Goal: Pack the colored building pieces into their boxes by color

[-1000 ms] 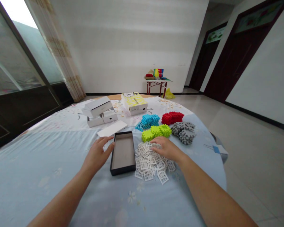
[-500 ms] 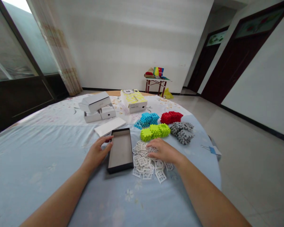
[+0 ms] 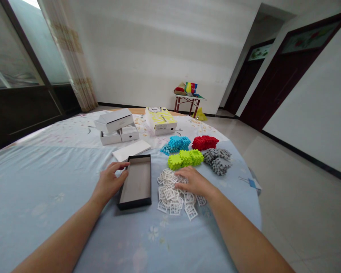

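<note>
A shallow black open-topped box (image 3: 150,182) with a bare grey inside lies in front of me. My left hand (image 3: 110,181) grips its left wall, fingers at the far part of the rim and thumb nearer. To the right of the box is a loose pile of white plastic window-frame pieces (image 3: 170,194). My right hand (image 3: 191,180) rests over the pile's upper right, thumb and fingers apart, its fingertips touching the pieces. Whether a piece lies under the fingers is hidden.
Beyond the pile lie green (image 3: 186,158), blue (image 3: 178,143), red (image 3: 205,142) and grey (image 3: 218,159) gear-edged pieces in groups. White boxes (image 3: 116,125), a flat white lid (image 3: 130,150) and a yellow-and-white box (image 3: 161,120) stand farther back. A blue clip (image 3: 252,183) sits at the right table edge.
My left hand and the black box have shifted left, widening the gap between the box and the white pile. My right hand has stayed over the pile.
</note>
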Demonstrator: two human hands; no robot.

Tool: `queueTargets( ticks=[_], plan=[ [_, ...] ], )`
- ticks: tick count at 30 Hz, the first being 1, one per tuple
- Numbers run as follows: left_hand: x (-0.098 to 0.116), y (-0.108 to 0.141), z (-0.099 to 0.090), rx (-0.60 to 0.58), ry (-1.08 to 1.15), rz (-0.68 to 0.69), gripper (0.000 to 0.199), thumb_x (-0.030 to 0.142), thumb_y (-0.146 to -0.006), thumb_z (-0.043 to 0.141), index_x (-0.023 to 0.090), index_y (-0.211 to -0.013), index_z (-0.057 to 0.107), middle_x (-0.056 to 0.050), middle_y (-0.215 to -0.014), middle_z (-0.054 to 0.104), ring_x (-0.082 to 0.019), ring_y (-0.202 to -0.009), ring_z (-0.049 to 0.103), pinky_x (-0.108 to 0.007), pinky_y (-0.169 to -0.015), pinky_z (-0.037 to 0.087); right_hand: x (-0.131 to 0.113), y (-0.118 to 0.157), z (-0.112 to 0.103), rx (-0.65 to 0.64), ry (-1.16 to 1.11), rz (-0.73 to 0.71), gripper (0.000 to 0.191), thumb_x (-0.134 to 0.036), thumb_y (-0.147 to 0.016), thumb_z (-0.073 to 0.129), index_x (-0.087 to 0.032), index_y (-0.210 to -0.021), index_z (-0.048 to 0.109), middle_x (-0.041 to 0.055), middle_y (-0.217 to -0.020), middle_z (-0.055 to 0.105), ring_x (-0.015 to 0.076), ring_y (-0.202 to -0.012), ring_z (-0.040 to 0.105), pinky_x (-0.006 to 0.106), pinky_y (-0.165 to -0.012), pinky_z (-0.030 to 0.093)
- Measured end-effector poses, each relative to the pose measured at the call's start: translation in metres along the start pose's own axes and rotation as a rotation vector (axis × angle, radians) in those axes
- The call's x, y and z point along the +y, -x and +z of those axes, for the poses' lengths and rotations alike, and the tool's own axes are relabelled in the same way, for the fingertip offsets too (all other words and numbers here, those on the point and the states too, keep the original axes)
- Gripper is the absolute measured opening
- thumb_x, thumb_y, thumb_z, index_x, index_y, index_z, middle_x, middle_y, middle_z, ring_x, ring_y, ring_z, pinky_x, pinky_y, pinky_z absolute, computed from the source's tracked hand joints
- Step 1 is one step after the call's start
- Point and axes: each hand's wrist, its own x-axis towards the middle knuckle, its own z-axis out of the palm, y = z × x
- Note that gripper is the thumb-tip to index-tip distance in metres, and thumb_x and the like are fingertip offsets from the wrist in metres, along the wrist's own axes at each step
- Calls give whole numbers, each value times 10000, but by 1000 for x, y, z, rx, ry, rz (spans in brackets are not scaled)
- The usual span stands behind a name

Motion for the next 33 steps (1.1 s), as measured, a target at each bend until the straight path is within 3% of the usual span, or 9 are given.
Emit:
queueTargets(
  ticks=[4, 11, 16, 21, 27, 30, 33],
  plan=[
    [-5, 0, -1, 59, 65, -8, 356, 385, -759, 461, 173, -999, 617, -50, -982, 636, -195, -933, 574, -291, -818, 433, -2, -1, 1, -12, -13, -33, 292, -333, -738, 632, -181, -988, 632, 60, -894, 650, 179, -865, 551, 300, -802, 384],
    [-13, -1, -7, 176, 48, -65, 342, 401, -776, 444, 166, -934, 634, -55, -957, 663, -204, -934, 589, -289, -857, 423, -8, -2, -1, 12, 57, -10, 194, -267, -826, 523, -181, -959, 635, 51, -916, 662, 168, -866, 556, 270, -781, 389],
    [-14, -1, -3, 188, 50, -58, 317, 404, -766, 446, 178, -871, 642, -45, -913, 676, -192, -881, 604, -279, -832, 436, -6, -4, -4, 121, 148, 86, 214, -225, -853, 451, -153, -973, 613, 77, -887, 652, 175, -833, 559, 267, -745, 400],
    [-11, 0, 1, 180, 50, -12, 304, 384, -762, 444, 171, -843, 646, -51, -891, 678, -184, -853, 606, -279, -808, 443, -6, -8, -8, 256, 59, 113, 210, -251, -838, 466, -147, -961, 600, 63, -800, 637, 162, -748, 557, 259, -698, 406],
    [-13, 0, 2, 185, 41, -25, 306, 359, -776, 424, 167, -856, 650, -45, -874, 680, -173, -846, 607, -270, -805, 436, -52, -34, -16, 282, -123, 7, 251, -304, -834, 476, -146, -984, 601, 16, -689, 608, 124, -630, 531, 229, -614, 391],
    [-14, 0, 2, 182, 35, -27, 306, 354, -780, 417, 170, -853, 650, -42, -874, 681, -172, -841, 607, -268, -805, 434, -79, -52, -14, 227, -177, -83, 281, -313, -832, 491, -158, -1036, 605, 19, -728, 634, 122, -653, 545, 229, -632, 398],
    [-14, 1, 2, 179, 39, -21, 302, 353, -777, 417, 171, -850, 647, -39, -867, 684, -171, -827, 610, -266, -802, 437, -91, -61, -10, 176, -207, -142, 312, -318, -808, 533, -164, -1070, 603, 42, -836, 664, 136, -727, 574, 239, -677, 416]
  ],
)
